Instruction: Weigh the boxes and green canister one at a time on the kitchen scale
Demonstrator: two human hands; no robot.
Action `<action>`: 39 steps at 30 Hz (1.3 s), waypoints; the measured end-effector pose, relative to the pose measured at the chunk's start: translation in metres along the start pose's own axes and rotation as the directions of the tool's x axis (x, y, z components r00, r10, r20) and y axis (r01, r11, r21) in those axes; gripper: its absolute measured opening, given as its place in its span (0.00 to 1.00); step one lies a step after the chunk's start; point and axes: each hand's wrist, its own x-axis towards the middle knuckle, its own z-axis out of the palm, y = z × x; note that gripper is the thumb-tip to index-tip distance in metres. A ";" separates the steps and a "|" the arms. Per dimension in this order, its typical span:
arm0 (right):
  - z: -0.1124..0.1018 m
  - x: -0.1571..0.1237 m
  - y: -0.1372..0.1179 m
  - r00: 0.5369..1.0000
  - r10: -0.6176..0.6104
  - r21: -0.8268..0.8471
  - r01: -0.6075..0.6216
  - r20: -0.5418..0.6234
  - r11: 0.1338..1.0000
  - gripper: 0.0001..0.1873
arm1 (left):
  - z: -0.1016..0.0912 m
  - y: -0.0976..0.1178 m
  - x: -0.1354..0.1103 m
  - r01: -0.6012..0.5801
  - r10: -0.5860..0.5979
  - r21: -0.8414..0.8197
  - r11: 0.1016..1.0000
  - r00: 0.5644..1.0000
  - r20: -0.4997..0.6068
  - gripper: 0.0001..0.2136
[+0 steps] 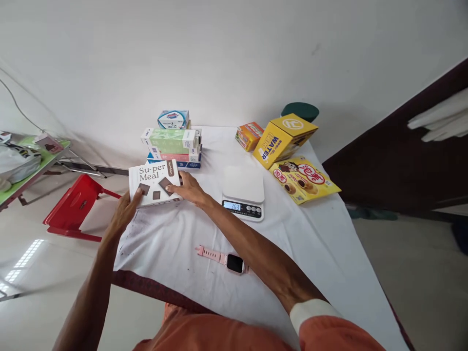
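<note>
Between my two hands is a white "Su-per Meal" box with brown squares printed on it. My left hand grips its left lower corner, thumb on the front face. From the right side my right hand clasps it, thumb over the front. The box is at the left of the table, just in front of a stack of boxes in green, pink and blue. To the right of my right hand lies a white digital scale, its display reading about 363. Nearer me, a pink smartwatch lies partly behind my right forearm.
On the table's right stand an orange box, a yellow "WATER" box and a yellow snack bag. A dark green round object is behind them. A red chair stands left of the white-covered table.
</note>
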 end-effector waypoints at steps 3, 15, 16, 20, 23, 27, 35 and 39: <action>-0.005 -0.019 -0.006 0.999 0.006 0.050 -0.008 0.032 0.999 0.26 | -0.007 0.004 -0.036 -0.067 0.066 -0.094 0.993 0.998 -0.022 0.29; -0.161 -0.088 0.019 0.879 -0.115 0.003 0.132 -0.462 0.991 0.37 | 0.097 0.132 0.014 -0.561 0.657 -0.499 0.660 0.754 0.021 0.36; -0.171 -0.091 0.026 0.860 -0.118 -0.035 0.116 -0.496 0.993 0.38 | 0.114 0.140 0.022 -0.578 0.688 -0.515 0.632 0.725 0.030 0.37; -0.190 -0.098 0.062 0.815 -0.105 -0.085 0.069 -0.569 0.994 0.38 | 0.169 0.149 0.045 -0.601 0.756 -0.554 0.576 0.650 0.081 0.41; -0.192 -0.094 0.091 0.787 -0.130 -0.048 0.127 -0.603 0.991 0.38 | 0.193 0.141 0.055 -0.590 0.782 -0.600 0.540 0.615 0.100 0.41; -0.187 -0.089 0.118 0.745 -0.209 -0.008 0.264 -0.633 0.964 0.36 | 0.207 0.127 0.064 -0.586 0.820 -0.648 0.487 0.563 0.108 0.42; -0.178 -0.094 0.116 0.705 -0.203 -0.013 0.265 -0.680 0.964 0.37 | 0.204 0.127 0.062 -0.568 0.803 -0.648 0.508 0.584 0.117 0.44; -0.177 -0.106 0.114 0.709 -0.142 0.063 0.255 -0.691 0.965 0.35 | 0.191 0.123 0.057 -0.524 0.733 -0.611 0.594 0.665 0.142 0.42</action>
